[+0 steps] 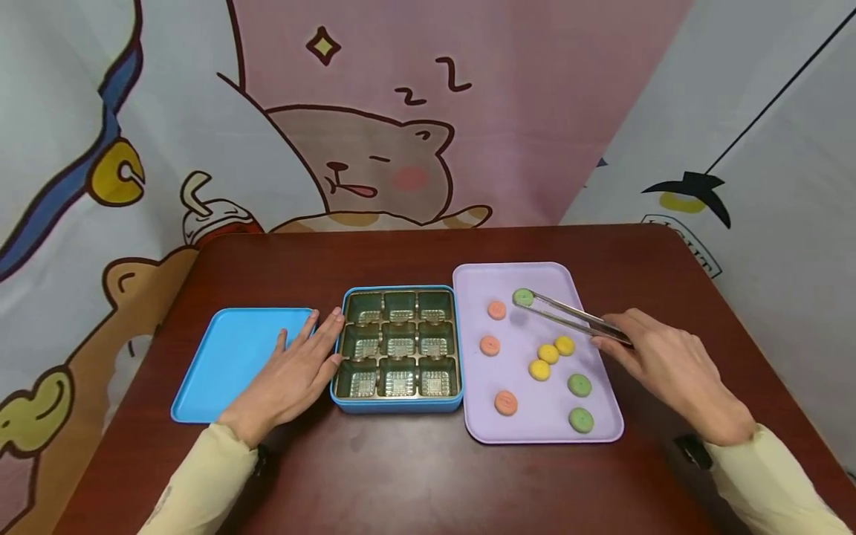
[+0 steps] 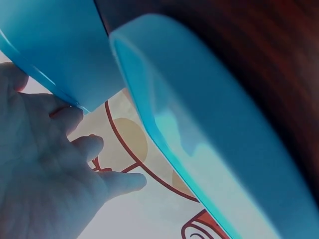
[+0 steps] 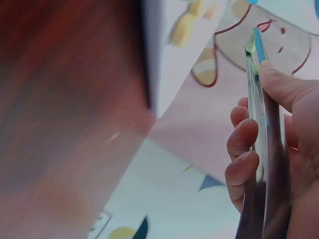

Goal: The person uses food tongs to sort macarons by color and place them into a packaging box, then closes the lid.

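My right hand (image 1: 675,364) grips metal tongs (image 1: 611,332), thumb on one arm and fingers curled round the other. Between the tong tips is a green disc (image 1: 523,297), over the far part of a lilac tray (image 1: 478,431). In the right wrist view the green disc (image 3: 250,45) shows edge-on at the tips. My left hand (image 1: 294,375) rests its extended fingertips against the left side of a blue box (image 1: 401,406). Inside the box sits a gold insert (image 1: 381,342) with several square compartments, all bare. The left wrist view shows the hand (image 2: 50,154) beside the box wall (image 2: 60,50).
On the tray lie pink discs (image 1: 506,403), yellow discs (image 1: 539,370) and two more green discs (image 1: 580,420). A blue lid (image 1: 234,349) lies left of the box, partly under my left hand. A patterned cloth (image 1: 535,111) hangs behind the brown table (image 1: 374,468).
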`<state>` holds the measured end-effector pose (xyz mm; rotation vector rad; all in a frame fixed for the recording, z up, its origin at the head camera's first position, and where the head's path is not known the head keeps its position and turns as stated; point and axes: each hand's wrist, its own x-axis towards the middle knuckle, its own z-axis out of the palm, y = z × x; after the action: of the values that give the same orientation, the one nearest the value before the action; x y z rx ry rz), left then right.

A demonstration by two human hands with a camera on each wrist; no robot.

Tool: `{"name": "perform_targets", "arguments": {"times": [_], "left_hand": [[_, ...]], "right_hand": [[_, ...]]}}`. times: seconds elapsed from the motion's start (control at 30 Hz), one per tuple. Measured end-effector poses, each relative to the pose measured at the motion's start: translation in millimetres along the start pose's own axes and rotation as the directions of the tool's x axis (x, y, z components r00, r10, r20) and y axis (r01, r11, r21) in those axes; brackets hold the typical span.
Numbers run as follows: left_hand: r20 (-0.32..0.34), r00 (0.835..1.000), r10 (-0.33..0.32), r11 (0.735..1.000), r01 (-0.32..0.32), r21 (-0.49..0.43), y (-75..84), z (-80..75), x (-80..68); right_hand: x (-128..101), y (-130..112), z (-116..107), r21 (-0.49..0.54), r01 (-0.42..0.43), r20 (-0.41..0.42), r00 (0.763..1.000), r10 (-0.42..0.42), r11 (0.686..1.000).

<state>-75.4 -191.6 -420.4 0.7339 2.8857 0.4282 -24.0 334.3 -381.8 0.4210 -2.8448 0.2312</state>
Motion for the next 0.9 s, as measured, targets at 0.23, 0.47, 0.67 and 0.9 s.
{"name": "perform_targets", "arguments": {"times": [0.23, 0.47, 0.67, 0.9], "left_hand": [[-0.01, 1.0, 0.006, 1.0, -0.006, 0.0, 2.3, 2.1, -0.4], [-0.016, 1.0, 0.018, 1.0, -0.018, 0.001, 2.8, 0.1, 3.1], [-0.004, 1.0, 0.008, 1.0, -0.008, 0.003, 2.8, -1.3, 4.9], [-0.008, 1.0, 0.006, 1.0, -0.006, 0.008, 2.1, -0.2, 2.6]], "right_hand": [[7.2, -30.7, -11.2, 0.013, 0.072, -0.02, 0.997, -0.071, 0.997], [22.9, -54.7, -15.1, 0.041, 0.171, -0.033, 0.985, -0.17, 0.984], [35.7, -74.1, -11.1, 0.079, 0.253, -0.037, 0.967, -0.25, 0.964], [45.1, -94.4, 1.1, 0.119, 0.336, -0.062, 0.942, -0.331, 0.934]]}}
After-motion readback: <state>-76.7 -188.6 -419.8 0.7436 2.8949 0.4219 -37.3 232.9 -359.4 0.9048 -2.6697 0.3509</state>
